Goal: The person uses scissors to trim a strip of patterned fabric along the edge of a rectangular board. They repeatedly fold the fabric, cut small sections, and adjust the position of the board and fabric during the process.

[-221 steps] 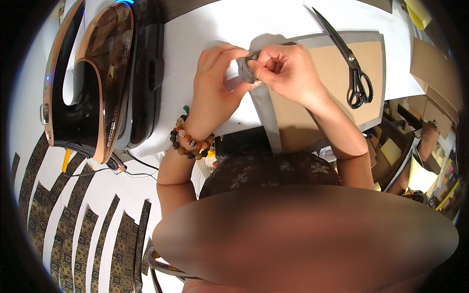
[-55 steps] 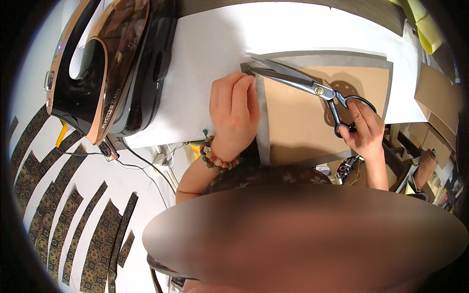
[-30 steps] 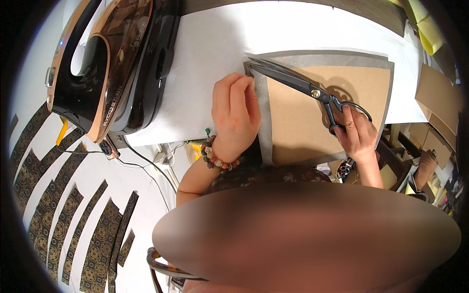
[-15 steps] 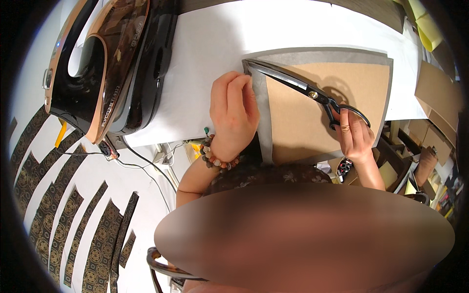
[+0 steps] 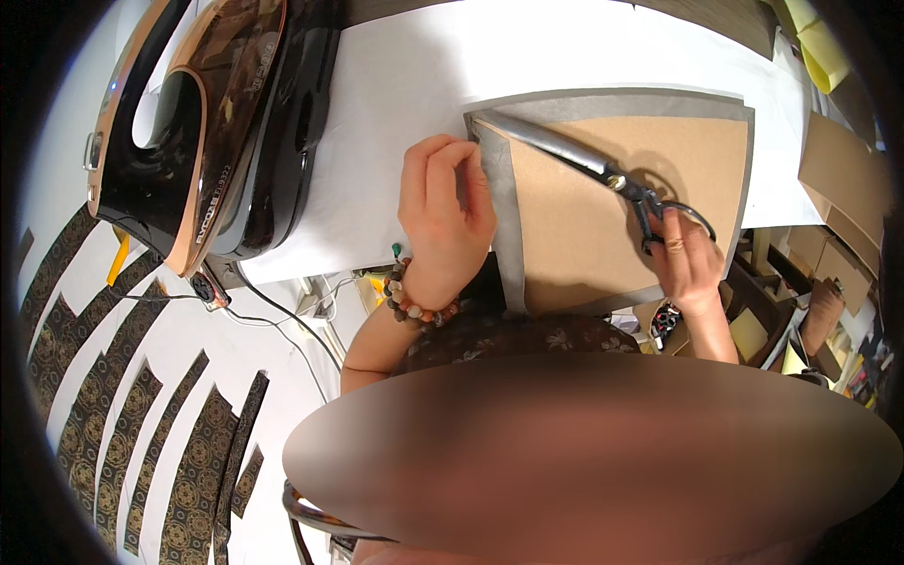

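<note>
Across the flat brown board (image 5: 589,245) with its grey fabric border (image 5: 508,217), long metal scissors with black handles (image 5: 614,181) slant, their tips near the board's far left corner. Left of the board, a white sheet (image 5: 386,104) stretches to a black-and-copper steam iron (image 5: 226,104), well apart; more sheet shows past the board's far edge, while its near edge comes close to the person's dark floral top (image 5: 527,339). Earlier the blades stood parted; now they are together. By the board's near right corner, the right hand (image 5: 690,264) wraps its fingers around the handles. Left of the board, the bent left hand (image 5: 443,202) keeps its fingers curled side by side, tips at the far left corner; whether they pinch the border, I cannot tell.
</note>
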Demonstrator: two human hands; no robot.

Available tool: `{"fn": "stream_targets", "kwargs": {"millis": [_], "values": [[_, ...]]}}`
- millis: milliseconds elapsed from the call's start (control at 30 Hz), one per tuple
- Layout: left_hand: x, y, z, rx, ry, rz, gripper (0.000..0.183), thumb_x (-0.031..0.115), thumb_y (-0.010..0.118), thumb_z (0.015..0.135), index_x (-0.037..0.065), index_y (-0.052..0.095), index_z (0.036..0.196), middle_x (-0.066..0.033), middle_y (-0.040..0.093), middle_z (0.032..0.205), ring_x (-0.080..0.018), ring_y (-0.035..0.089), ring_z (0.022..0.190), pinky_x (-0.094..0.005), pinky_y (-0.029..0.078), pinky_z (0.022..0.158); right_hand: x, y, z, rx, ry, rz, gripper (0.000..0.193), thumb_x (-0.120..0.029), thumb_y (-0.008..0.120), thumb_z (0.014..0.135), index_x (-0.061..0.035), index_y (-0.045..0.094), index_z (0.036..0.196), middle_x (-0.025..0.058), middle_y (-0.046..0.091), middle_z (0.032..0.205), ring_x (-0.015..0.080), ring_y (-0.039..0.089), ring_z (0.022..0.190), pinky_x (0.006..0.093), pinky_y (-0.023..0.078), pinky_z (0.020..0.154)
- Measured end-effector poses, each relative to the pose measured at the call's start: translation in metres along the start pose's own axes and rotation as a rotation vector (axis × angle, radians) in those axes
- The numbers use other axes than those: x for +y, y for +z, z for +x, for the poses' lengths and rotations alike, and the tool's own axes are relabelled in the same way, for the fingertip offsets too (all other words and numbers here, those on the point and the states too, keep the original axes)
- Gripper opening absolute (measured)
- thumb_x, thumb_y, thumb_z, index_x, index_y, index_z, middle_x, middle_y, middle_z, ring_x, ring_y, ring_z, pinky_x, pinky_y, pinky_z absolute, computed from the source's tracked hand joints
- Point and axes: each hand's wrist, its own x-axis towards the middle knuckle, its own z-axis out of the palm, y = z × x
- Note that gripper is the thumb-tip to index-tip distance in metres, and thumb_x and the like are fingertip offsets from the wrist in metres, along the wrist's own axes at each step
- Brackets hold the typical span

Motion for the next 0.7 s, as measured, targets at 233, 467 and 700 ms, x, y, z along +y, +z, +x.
{"fn": "stream_targets", "kwargs": {"millis": [233,467,700], "values": [[-0.003,0.001,0.000,0.020,-0.392,-0.370,0.005,0.001,0.065,0.096,-0.001,0.064,0.101,-0.0126,0.067,0.108,-0.0182,0.065,0.090,-0.0292,0.053,0.078,0.047,-0.001,0.071,-0.023,0.374,0.077,0.053,0.005,0.078,0.077,-0.0022,0.063,0.128,0.0150,0.070,0.107,0.0299,0.072,0.089,0.0373,0.061,0.076],[-0.003,0.005,-0.006,0.043,-0.454,-0.414,0.005,0.001,0.066,0.097,-0.001,0.064,0.101,-0.0121,0.070,0.108,-0.0171,0.066,0.090,-0.0287,0.053,0.081,0.048,-0.019,0.123,-0.101,0.164,-0.092,0.043,0.009,0.071,0.081,-0.0029,0.067,0.123,0.0145,0.068,0.114,0.0299,0.069,0.100,0.0407,0.058,0.085],[0.000,0.006,-0.006,0.056,-0.485,-0.476,0.006,0.002,0.065,0.099,-0.002,0.063,0.103,-0.0116,0.071,0.109,-0.0131,0.065,0.091,-0.0273,0.053,0.081,-0.022,0.046,0.161,-0.072,-0.149,0.517,0.039,-0.006,0.072,0.086,-0.0041,0.069,0.125,0.0066,0.059,0.102,0.0265,0.059,0.096,0.0392,0.053,0.083]]}}
